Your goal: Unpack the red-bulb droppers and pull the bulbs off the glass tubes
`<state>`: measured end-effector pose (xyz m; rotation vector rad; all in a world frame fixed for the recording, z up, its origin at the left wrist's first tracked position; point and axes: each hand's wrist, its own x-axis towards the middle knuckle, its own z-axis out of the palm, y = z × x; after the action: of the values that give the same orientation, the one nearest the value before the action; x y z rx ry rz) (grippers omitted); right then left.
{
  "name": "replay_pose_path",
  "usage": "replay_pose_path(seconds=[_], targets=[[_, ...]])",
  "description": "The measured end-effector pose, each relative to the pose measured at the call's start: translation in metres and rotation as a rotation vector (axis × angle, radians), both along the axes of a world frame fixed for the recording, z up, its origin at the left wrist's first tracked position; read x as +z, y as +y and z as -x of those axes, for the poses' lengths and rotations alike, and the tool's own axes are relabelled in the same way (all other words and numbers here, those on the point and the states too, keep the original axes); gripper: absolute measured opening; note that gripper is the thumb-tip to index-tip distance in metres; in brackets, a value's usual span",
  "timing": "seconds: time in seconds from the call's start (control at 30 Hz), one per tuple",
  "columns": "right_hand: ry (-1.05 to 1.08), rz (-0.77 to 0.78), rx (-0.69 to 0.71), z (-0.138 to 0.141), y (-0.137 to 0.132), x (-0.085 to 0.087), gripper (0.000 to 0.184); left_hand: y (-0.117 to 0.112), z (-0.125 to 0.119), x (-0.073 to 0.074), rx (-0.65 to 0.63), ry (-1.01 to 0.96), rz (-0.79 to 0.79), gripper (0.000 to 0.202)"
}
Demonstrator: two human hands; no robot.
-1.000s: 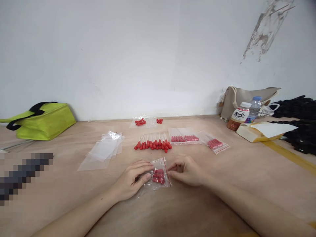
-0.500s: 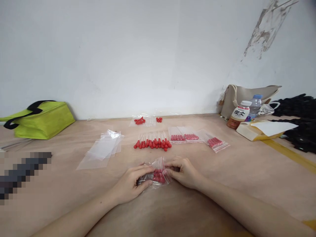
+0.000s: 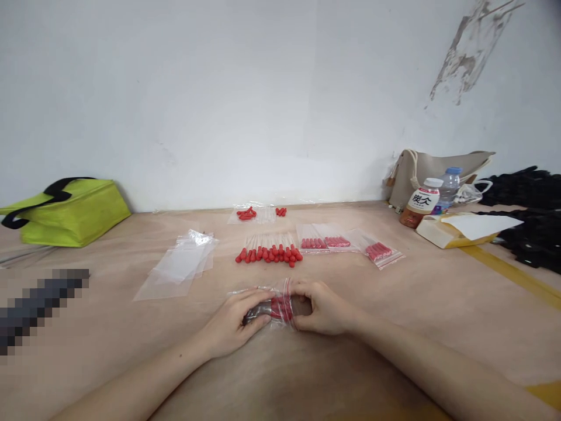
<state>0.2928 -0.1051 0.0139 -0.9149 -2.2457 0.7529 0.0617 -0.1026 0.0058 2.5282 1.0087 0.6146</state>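
Left hand [image 3: 240,320] and right hand [image 3: 316,309] both grasp a clear bag [image 3: 280,287] that lies on the counter [image 3: 263,380] at the near middle; the left has its fingers over one end and its thumb along the lower side, while the right holds the mouth edge with its red seal line, fingers at the upper corner and thumb at the lower. Red tips [image 3: 279,309] show through the film between them; glare and the left fingers hide too much for a fair count. Just beyond lies a row of sticks [image 3: 268,254], red ends toward the hands. To its right are two filled bags [image 3: 325,242] side by side and a third bag [image 3: 380,251], tilted; to its left, overlapping flat bags [image 3: 175,266]. Farther back, red pieces [image 3: 246,214] sit on clear film near the wall [image 3: 219,105]. A lime bag [image 3: 72,213] with a black strap stands at far left. At far right a brown bottle [image 3: 421,204] and a blue-capped bottle [image 3: 450,187] stand before a beige bag [image 3: 442,159], beside a black heap [image 3: 523,234].
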Motion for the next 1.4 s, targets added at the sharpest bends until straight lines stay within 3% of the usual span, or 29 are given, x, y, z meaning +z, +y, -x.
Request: replay_pose_path(seconds=[0.17,0.37,0.5,0.6,0.8,0.97,1.07,1.17,1.4], targets=[[0.066,-0.072,0.036,0.004,-0.004,-0.002,0.033,0.000,0.000,0.002,-0.070,0.000,0.039,0.039],[-0.044,-0.216,-0.061,0.005,-0.004,-0.009,0.022,0.000,-0.001,0.003,-0.093,0.005,0.052,0.040],[-0.060,-0.242,0.058,0.002,0.000,-0.007,0.027,0.000,-0.001,0.002,-0.065,-0.004,0.027,0.039],[-0.048,-0.208,0.114,0.002,-0.001,-0.003,0.033,-0.001,0.000,0.001,-0.060,-0.013,0.026,0.039],[-0.051,-0.126,-0.037,0.006,-0.006,-0.002,0.027,-0.001,0.001,0.000,-0.066,0.011,0.049,0.040],[-0.090,-0.084,-0.082,0.004,-0.006,0.000,0.017,-0.001,0.001,0.000,-0.057,0.008,0.055,0.040],[-0.128,0.047,-0.100,0.002,-0.005,0.001,0.022,-0.001,0.000,0.001,-0.060,0.013,0.055,0.041],[-0.125,0.169,-0.119,0.001,-0.005,0.001,0.016,-0.001,0.000,0.003,-0.066,0.034,0.067,0.042],[-0.059,0.145,-0.125,0.000,-0.004,-0.001,0.019,-0.002,0.000,0.004,-0.067,0.046,0.078,0.045]])
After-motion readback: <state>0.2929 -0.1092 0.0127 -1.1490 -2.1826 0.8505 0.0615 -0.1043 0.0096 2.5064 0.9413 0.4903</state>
